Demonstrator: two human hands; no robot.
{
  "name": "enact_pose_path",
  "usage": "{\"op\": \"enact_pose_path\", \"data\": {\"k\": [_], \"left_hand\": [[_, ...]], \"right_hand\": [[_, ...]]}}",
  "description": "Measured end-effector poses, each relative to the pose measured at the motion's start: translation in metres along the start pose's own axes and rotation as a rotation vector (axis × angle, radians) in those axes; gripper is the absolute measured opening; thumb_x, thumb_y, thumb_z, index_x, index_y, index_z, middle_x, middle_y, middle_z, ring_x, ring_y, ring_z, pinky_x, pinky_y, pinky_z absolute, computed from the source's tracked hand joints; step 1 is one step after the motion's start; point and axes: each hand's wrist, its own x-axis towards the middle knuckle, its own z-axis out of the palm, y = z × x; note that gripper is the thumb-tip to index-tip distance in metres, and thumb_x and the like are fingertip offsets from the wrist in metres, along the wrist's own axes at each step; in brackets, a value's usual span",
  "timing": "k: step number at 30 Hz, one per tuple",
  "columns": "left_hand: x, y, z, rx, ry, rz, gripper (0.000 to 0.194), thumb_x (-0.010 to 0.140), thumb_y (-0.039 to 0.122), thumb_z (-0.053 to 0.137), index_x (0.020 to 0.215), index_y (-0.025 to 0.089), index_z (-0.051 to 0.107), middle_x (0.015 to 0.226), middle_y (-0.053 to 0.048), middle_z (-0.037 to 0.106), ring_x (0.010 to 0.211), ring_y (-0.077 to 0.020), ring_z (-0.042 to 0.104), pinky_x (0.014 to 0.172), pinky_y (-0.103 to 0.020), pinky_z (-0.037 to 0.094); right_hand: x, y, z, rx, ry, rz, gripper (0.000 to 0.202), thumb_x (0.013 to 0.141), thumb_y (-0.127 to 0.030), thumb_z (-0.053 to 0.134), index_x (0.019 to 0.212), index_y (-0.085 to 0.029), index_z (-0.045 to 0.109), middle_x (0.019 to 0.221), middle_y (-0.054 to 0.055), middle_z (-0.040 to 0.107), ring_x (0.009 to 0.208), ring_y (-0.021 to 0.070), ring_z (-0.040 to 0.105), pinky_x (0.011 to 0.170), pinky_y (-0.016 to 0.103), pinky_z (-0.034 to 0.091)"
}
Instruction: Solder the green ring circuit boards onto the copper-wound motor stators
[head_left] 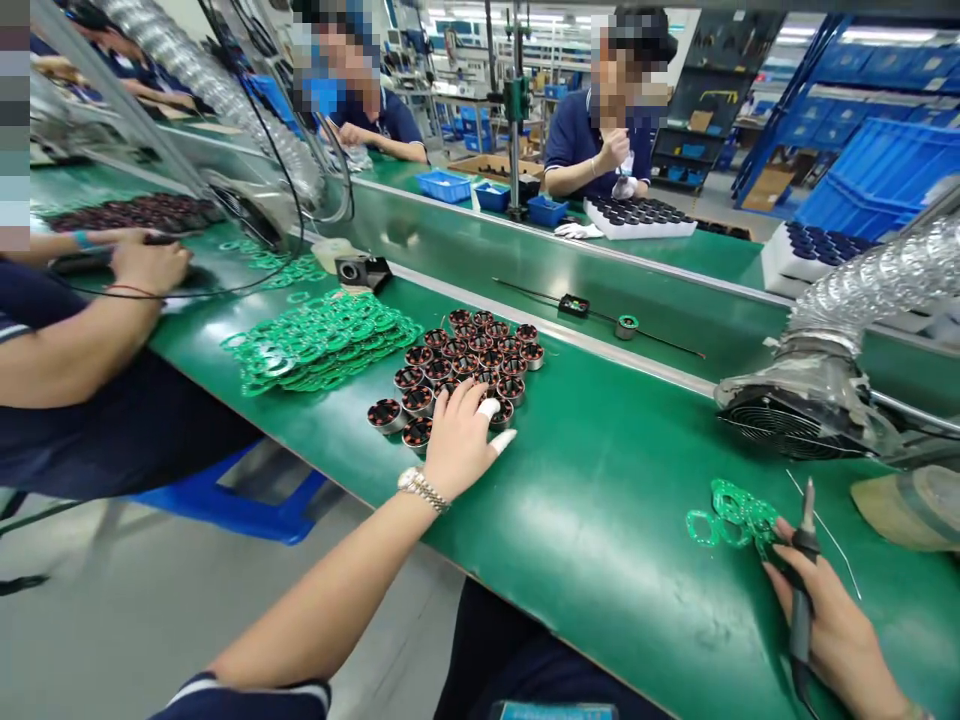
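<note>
My left hand lies over the near side of a cluster of motor stators with copper windings and black cores. Its fingers are stretched out, and white finger covers sit on the thumb and one finger. Whether the fingertips touch a stator I cannot tell. At the right, my right hand is closed around a soldering iron, its tip pointing up and away. The fingertips of that hand reach the edge of a small pile of green ring-shaped circuit boards. A thin pale wire lies beside the iron.
Stacked green ring boards stand left of the stators. A fan with a foil duct and a yellowish round container are at the right. One stator lies by the metal rail. Co-workers sit at the left and across the bench.
</note>
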Motion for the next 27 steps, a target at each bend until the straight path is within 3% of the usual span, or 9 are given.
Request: {"op": "enact_pose_path", "data": {"k": [6, 12, 15, 18, 20, 22, 25, 27], "left_hand": [[0.0, -0.007, 0.01, 0.043, -0.007, 0.038, 0.022, 0.079, 0.025, 0.054, 0.097, 0.016, 0.063, 0.13, -0.014, 0.049, 0.127, -0.0338, 0.034, 0.103, -0.054, 0.025], [-0.011, -0.008, 0.0, 0.014, -0.031, 0.188, 0.013, 0.077, 0.019, 0.055, 0.087, 0.02, 0.064, 0.133, -0.009, 0.048, 0.13, -0.0336, 0.031, 0.103, -0.057, 0.027], [-0.03, 0.021, -0.002, -0.13, -0.079, 0.353, 0.01, 0.078, 0.02, 0.054, 0.084, 0.018, 0.063, 0.13, -0.011, 0.052, 0.13, -0.0326, 0.032, 0.104, -0.057, 0.025], [-0.054, 0.069, 0.002, -0.341, -0.223, 0.516, 0.013, 0.079, 0.019, 0.053, 0.09, 0.019, 0.061, 0.11, -0.01, 0.065, 0.115, -0.0274, 0.051, 0.105, -0.054, 0.027], [-0.069, 0.1, 0.006, -0.447, -0.311, 0.551, 0.011, 0.078, 0.024, 0.058, 0.088, 0.019, 0.06, 0.107, -0.009, 0.066, 0.102, -0.0244, 0.059, 0.102, -0.051, 0.033], [-0.08, 0.122, 0.01, -0.516, -0.349, 0.541, 0.017, 0.076, 0.029, 0.063, 0.089, 0.019, 0.059, 0.111, -0.01, 0.064, 0.102, -0.0253, 0.059, 0.1, -0.05, 0.035], [-0.091, 0.131, 0.015, -0.617, -0.39, 0.491, 0.033, 0.073, 0.031, 0.067, 0.102, 0.02, 0.055, 0.118, -0.011, 0.06, 0.108, -0.0265, 0.056, 0.1, -0.049, 0.037], [-0.095, 0.127, 0.017, -0.689, -0.417, 0.421, 0.051, 0.071, 0.032, 0.068, 0.116, 0.019, 0.047, 0.12, -0.013, 0.057, 0.11, -0.0261, 0.055, 0.098, -0.046, 0.04]], "right_hand": [[0.002, -0.002, 0.002, -0.01, 0.044, 0.025, 0.032, 0.08, -0.028, 0.056, 0.111, -0.024, 0.051, 0.131, 0.011, 0.048, 0.111, 0.0292, 0.057, 0.094, 0.044, 0.05], [0.004, -0.008, 0.005, 0.029, 0.042, 0.023, 0.029, 0.082, -0.021, 0.054, 0.111, -0.022, 0.051, 0.136, 0.012, 0.043, 0.121, 0.0279, 0.047, 0.098, 0.046, 0.045], [0.006, -0.013, 0.004, 0.024, 0.019, 0.05, 0.028, 0.084, -0.019, 0.051, 0.111, -0.021, 0.051, 0.136, 0.013, 0.042, 0.122, 0.0258, 0.046, 0.098, 0.045, 0.044], [0.01, -0.018, 0.001, 0.06, 0.03, 0.063, 0.025, 0.085, -0.018, 0.049, 0.109, -0.02, 0.051, 0.134, 0.013, 0.043, 0.124, 0.0248, 0.044, 0.099, 0.046, 0.043], [0.011, -0.022, -0.002, 0.058, 0.034, 0.059, 0.023, 0.084, -0.018, 0.05, 0.107, -0.02, 0.051, 0.133, 0.013, 0.044, 0.124, 0.0251, 0.044, 0.098, 0.046, 0.044], [0.009, -0.031, -0.005, 0.052, 0.039, 0.056, 0.023, 0.084, -0.018, 0.051, 0.107, -0.019, 0.05, 0.133, 0.014, 0.045, 0.123, 0.0251, 0.045, 0.097, 0.046, 0.044], [-0.003, -0.057, -0.008, 0.063, 0.052, 0.06, 0.028, 0.083, -0.018, 0.053, 0.11, -0.019, 0.046, 0.131, 0.015, 0.045, 0.121, 0.0242, 0.047, 0.096, 0.045, 0.045], [-0.013, -0.079, -0.01, 0.124, -0.015, 0.046, 0.03, 0.082, -0.017, 0.054, 0.11, -0.02, 0.045, 0.13, 0.015, 0.046, 0.116, 0.0229, 0.051, 0.092, 0.041, 0.048]]}}
